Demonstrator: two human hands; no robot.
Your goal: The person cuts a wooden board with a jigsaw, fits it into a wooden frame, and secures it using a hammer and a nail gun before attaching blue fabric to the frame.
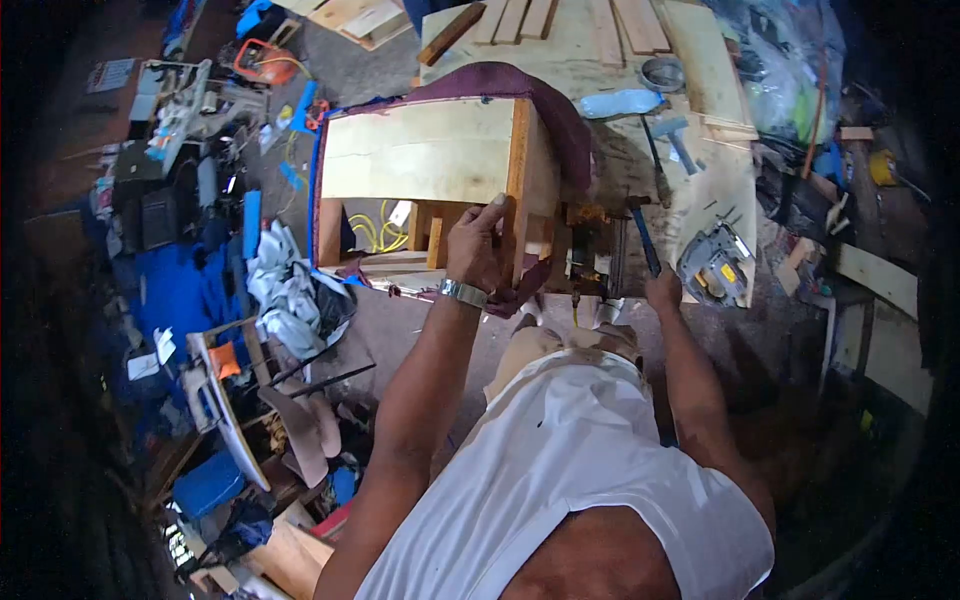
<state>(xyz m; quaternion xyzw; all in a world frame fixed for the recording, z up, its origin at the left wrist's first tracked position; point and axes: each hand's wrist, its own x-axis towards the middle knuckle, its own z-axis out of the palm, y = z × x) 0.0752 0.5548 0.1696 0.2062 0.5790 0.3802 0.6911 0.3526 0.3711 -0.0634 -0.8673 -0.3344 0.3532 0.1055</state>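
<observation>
My left hand (475, 245), with a metal watch on the wrist, is closed around the upright edge of a wooden furniture frame (518, 150). Its thumb lies on the wood, while some fingers are hidden behind. A pale plywood panel (415, 150) covers the upper part of the frame, and dark maroon fabric (560, 120) drapes over its far side. Ragged fabric also hangs at the near lower edge. To the right, my right hand (663, 290) grips a hammer (645, 235) by the handle, its head pointing away from me over the worktable.
On the worktable (715, 190) lie a power tool (715, 262), another hammer (680, 145), a plastic bottle (620, 103), a round bowl (662, 73) and several wooden strips (515, 20). A grey plastic bundle (290, 280) and clutter crowd the left floor. Boards (880, 280) stand at right.
</observation>
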